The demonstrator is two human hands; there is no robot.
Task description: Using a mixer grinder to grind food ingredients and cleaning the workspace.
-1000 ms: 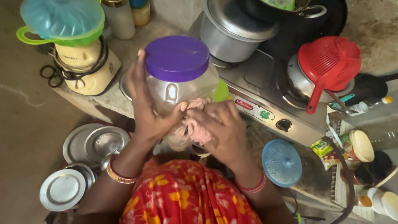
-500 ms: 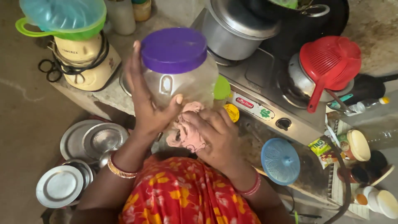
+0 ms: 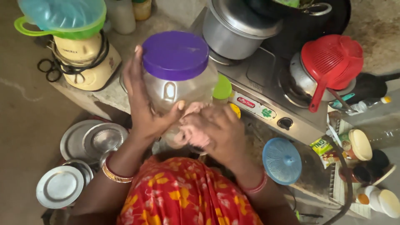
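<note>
The jar (image 3: 177,89) is clear, glossy plastic with a smooth matt purple plastic lid (image 3: 175,55). The pot (image 3: 235,31) and plates (image 3: 92,139) are dull brushed metal, the strainer (image 3: 332,62) is red plastic mesh, and the worktop (image 3: 104,93) looks rough like stone.

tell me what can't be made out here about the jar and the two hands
All in the head view:
- Jar base: hidden behind the right hand.
- Jar contents: glare on the clear wall, cannot tell.
- Pink cloth: mostly covered by right-hand fingers.
- Left hand palm: hidden against the jar.
</note>
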